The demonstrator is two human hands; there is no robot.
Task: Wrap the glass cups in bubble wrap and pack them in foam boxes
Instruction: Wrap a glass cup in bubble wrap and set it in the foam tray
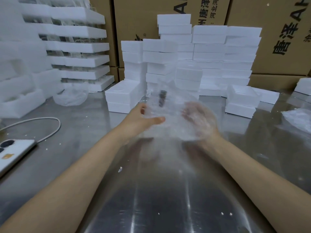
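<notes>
Above the steel table I hold a clear glass cup with a dark label, blurred by motion and partly inside a sheet of bubble wrap. My left hand grips the wrapped cup from the left, thumb stretched across the front. My right hand is cupped round the right side, seen through the bubble wrap that covers it. White foam boxes stand just behind the hands, the nearest with an open round hollow on top.
Tall stacks of foam boxes and brown cartons fill the back. Foam trays holding glass cups are stacked at the back left, with a crumpled clear bag in front. A phone with a white cable lies at the left.
</notes>
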